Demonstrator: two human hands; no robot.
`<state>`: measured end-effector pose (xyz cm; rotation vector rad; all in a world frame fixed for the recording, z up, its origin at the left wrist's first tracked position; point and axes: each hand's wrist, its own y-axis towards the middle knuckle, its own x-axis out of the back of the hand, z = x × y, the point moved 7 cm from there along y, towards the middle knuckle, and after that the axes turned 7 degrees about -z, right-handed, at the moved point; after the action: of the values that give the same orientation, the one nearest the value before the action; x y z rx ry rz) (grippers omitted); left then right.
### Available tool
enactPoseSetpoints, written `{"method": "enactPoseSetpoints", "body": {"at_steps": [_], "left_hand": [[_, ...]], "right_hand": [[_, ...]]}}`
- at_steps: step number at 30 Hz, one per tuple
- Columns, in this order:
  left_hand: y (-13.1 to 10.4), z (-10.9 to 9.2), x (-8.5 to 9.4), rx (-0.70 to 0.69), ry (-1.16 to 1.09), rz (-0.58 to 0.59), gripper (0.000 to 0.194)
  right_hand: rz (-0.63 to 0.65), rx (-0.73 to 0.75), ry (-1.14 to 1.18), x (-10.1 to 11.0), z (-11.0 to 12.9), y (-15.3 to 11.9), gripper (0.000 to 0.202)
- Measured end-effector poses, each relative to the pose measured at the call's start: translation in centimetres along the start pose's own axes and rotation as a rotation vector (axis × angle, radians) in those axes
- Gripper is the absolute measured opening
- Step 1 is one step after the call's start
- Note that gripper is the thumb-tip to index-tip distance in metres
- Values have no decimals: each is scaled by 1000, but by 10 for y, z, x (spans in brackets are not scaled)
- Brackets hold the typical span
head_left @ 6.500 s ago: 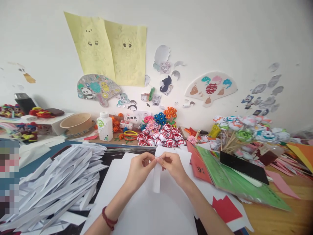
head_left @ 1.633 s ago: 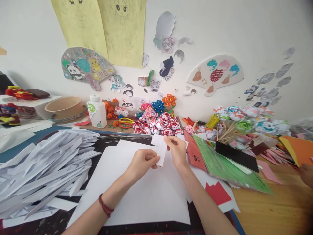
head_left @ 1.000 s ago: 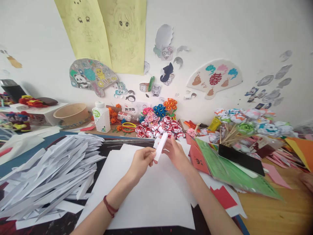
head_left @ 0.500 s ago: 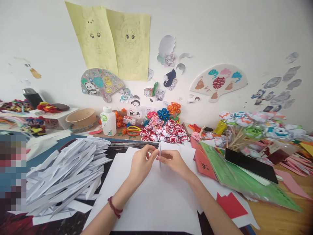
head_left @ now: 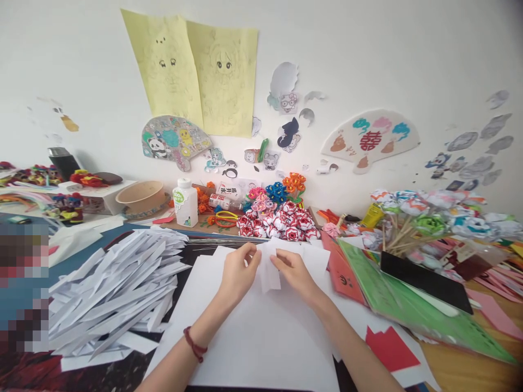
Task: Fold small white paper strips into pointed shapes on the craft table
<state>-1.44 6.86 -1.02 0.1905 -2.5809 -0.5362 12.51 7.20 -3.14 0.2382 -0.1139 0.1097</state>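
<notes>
Between my two hands is a small folded piece of white paper (head_left: 270, 276), its broad face turned toward me and its lower end hanging down. My left hand (head_left: 240, 275) pinches its left edge near the top, with a dark red cord bracelet on that wrist. At the opposite edge, the thumb and fingers of my right hand (head_left: 295, 274) close on the paper. Both hands are above large white sheets (head_left: 249, 337) on the table. To the left lies a big heap of folded white paper strips (head_left: 118, 288).
Red-and-white paper flowers (head_left: 281, 223) and a white bottle (head_left: 185, 202) stand at the back. On the right are a green packet (head_left: 408, 296), a black phone-like slab (head_left: 425, 280), red paper (head_left: 392, 348) and flowers on sticks (head_left: 429, 218). A pixelated area covers the left edge.
The paper, seen edge-on before, now shows its broad face and looks wider. My hands have moved slightly apart. The whole view has shifted a little.
</notes>
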Motion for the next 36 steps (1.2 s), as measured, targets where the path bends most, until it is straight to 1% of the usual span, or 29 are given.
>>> {"method": "enactPoseSetpoints", "body": {"at_steps": [3, 5, 7, 9, 11, 13, 14, 16, 17, 19, 21, 24, 26, 27, 29, 31, 36], "left_hand": [[-2, 0, 3, -6, 137, -65, 22], [-4, -1, 7, -20, 215, -120, 21], [-6, -4, 9, -78, 285, -179, 17], [-9, -10, 11, -196, 372, -247, 16], [-15, -18, 9, -360, 471, -292, 15], [-20, -24, 5, -517, 550, -290, 17], [-22, -26, 3, -574, 568, -273, 18], [-23, -30, 2, -620, 549, -237, 20], [-22, -31, 3, -606, 508, -223, 21], [-16, -33, 8, -520, 369, -190, 19], [-8, -31, 13, -377, 177, -140, 20], [2, -18, 15, -123, -88, -55, 23], [5, -8, 13, 20, -202, -15, 25], [6, -4, 11, 70, -239, 6, 26], [6, 1, 7, 132, -292, 57, 29], [5, 2, 4, 163, -319, 107, 30], [5, -4, 4, 174, -313, 158, 30]], "right_hand": [[-16, -16, 67, -5, -4, -2, 27], [-65, -19, 53, -7, -4, -4, 31], [-124, -22, 10, -6, -4, -7, 34], [-154, -24, -9, -7, -3, -9, 37], [-163, -22, -7, -7, -2, -10, 39], [-176, -21, -4, -5, -1, -10, 40], [-184, -19, -4, -4, -1, -9, 41], [-196, -8, 1, -1, 1, -8, 43], [-197, 0, 5, 0, 3, -7, 43], [-194, 19, 9, 1, 6, -6, 41], [-199, 37, -14, 3, 9, -7, 37], [-194, 64, -81, 4, 14, -9, 30], [-187, 86, -133, 4, 17, -10, 25], [-190, 96, -161, 5, 18, -10, 24], [-193, 111, -204, 6, 20, -11, 23], [-184, 114, -217, 7, 20, -11, 23], [-167, 109, -214, 8, 20, -11, 23]]}}
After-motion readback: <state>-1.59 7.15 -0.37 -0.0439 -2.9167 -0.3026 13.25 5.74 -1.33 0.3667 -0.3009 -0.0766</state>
